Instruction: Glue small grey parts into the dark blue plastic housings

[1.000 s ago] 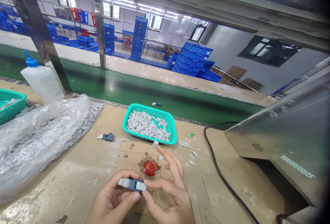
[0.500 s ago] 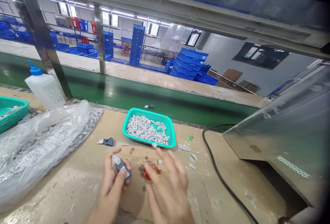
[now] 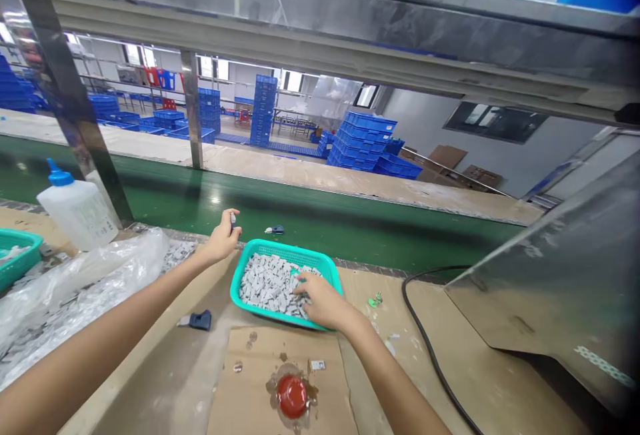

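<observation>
My left hand point(image 3: 223, 238) reaches out over the green conveyor belt, its fingers closed on a small dark-blue and grey plastic part point(image 3: 233, 221), mostly hidden by the fingers. In the turquoise basket point(image 3: 236, 291), my right hand point(image 3: 320, 296) has its fingertips on a heap of small light-grey plastic pieces point(image 3: 267, 281); thumb and fingers are apart. A similar dark-blue part with a grey tip point(image 3: 275, 229) lies on the belt just beyond the basket. Another dark-blue part point(image 3: 200, 319) rests on the bench to the left.
A red round dish point(image 3: 292, 395) sits in a wet patch on cardboard, with one grey piece point(image 3: 318, 365) near it. On the left are a plastic bag point(image 3: 100, 295) over grey pieces and a blue-capped bottle point(image 3: 77, 211). A black cable point(image 3: 425, 335) curves along the right, beside a metal panel.
My left hand has moved forward with the dark-blue part, from above the bench to over the belt. My right hand has gone from near the red dish into the basket.
</observation>
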The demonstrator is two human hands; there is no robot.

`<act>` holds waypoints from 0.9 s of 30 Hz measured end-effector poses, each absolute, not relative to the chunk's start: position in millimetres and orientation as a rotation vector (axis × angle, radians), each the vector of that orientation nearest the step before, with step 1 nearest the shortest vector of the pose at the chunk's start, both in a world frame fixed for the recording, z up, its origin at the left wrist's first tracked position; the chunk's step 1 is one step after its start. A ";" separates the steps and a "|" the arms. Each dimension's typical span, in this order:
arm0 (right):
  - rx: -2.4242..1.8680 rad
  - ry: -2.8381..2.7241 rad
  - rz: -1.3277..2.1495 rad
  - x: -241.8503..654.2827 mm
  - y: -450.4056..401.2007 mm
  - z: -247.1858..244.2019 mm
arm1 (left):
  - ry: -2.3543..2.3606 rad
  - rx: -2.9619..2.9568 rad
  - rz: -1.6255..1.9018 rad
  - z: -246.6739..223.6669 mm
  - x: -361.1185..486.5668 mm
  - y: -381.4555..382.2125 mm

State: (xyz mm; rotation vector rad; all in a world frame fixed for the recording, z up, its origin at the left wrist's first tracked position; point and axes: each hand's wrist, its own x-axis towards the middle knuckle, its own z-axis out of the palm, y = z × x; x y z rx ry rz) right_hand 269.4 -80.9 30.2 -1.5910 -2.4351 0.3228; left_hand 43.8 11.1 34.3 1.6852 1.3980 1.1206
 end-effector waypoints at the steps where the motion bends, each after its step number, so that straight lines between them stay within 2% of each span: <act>1: -1.603 -2.432 0.317 269.7 -80.5 27.8 | 1.459 1.737 1.049 29.5 44.1 27.5; 9: -1.609 -2.327 0.283 279.8 -89.9 14.3 | 1.632 2.157 0.528 10.2 37.0 89.7; 16: -1.550 -2.313 0.289 281.1 -98.8 22.2 | 1.776 2.256 0.245 21.6 36.8 116.3; 20: -1.543 -2.246 0.246 282.3 -101.8 23.3 | 1.810 2.250 0.293 24.5 62.4 114.7; 27: -1.432 -2.161 0.142 286.7 -98.6 18.8 | 1.496 2.160 0.545 19.8 83.7 95.9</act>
